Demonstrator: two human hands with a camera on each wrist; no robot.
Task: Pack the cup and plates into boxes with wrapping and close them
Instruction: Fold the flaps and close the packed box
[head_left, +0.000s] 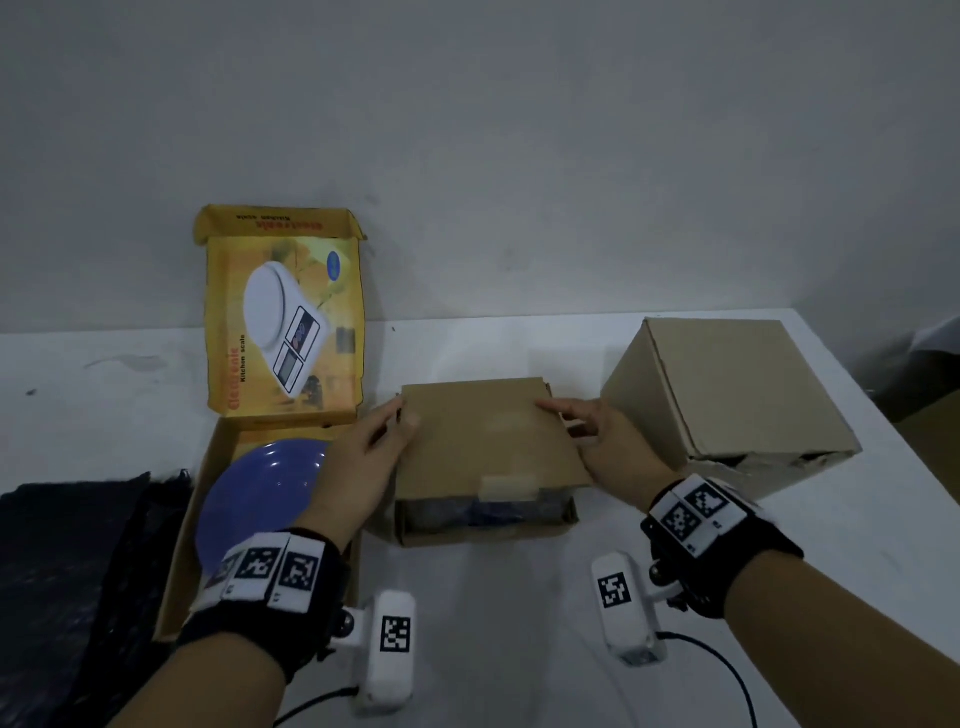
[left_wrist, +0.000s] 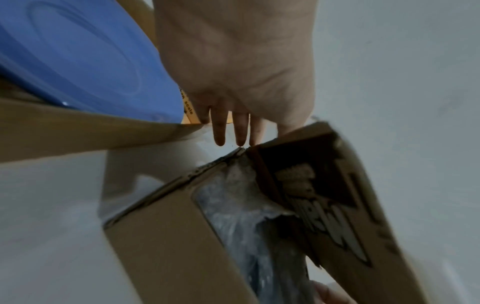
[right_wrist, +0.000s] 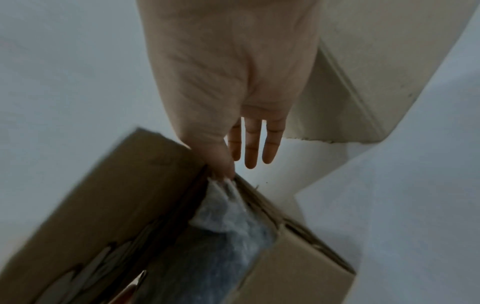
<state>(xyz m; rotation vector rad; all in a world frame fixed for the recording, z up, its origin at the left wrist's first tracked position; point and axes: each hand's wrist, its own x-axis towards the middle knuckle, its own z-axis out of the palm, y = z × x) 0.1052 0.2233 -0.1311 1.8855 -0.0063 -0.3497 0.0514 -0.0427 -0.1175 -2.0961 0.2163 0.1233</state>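
A small brown box (head_left: 485, 530) stands mid-table with its lid (head_left: 488, 436) almost down. Through the front gap shows a bluish item in bubble wrap (head_left: 483, 512), also seen under the lid from both wrists (left_wrist: 233, 216) (right_wrist: 233, 226). My left hand (head_left: 400, 415) (left_wrist: 259, 139) is at the lid's left edge, thumb on top and fingers straight alongside. My right hand (head_left: 561, 418) (right_wrist: 244, 164) is at the lid's right edge, fingers straight and thumb at the corner. A blue plate (head_left: 260, 499) (left_wrist: 78, 57) lies unwrapped in the open yellow kitchen-scale box (head_left: 182, 545) on the left.
A larger closed brown box (head_left: 727, 395) (right_wrist: 363, 61) stands at the right, near the table's edge. Dark wrapping sheet (head_left: 67, 571) lies at the far left. The yellow box's lid (head_left: 283, 312) leans up against the wall. White table (head_left: 519, 623) lies in front.
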